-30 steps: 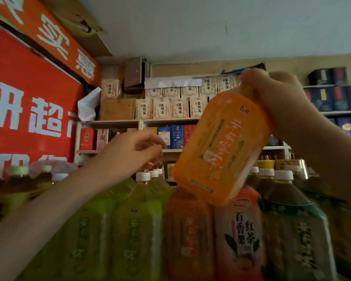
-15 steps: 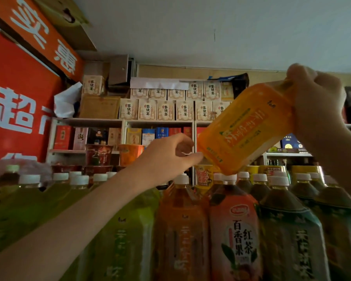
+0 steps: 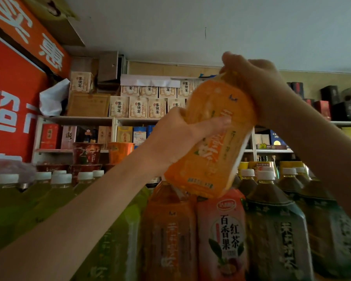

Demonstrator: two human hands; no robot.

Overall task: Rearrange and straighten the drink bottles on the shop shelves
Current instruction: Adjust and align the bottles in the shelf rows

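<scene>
A large orange-labelled drink bottle [image 3: 215,147] hangs tilted above the front row, its base just over another orange bottle [image 3: 170,230] and a pink-labelled red tea bottle [image 3: 223,236]. My right hand [image 3: 257,86] grips its top end, hiding the cap. My left hand [image 3: 182,134] is wrapped around its left side, fingers across the label. Green tea bottles [image 3: 55,197] with white caps stand in rows to the left, and dark-labelled tea bottles [image 3: 276,230] stand to the right.
Behind the bottles, wall shelves [image 3: 79,118] carry cream gift boxes [image 3: 138,107], red boxes and cups. A red banner with white characters [image 3: 12,94] covers the left wall. Dark boxes [image 3: 332,102] sit on a shelf at the far right.
The orange bottle has swung down and left over the front row. My left hand rose from the caps and took hold of the bottle's side. The view tilted slightly.
</scene>
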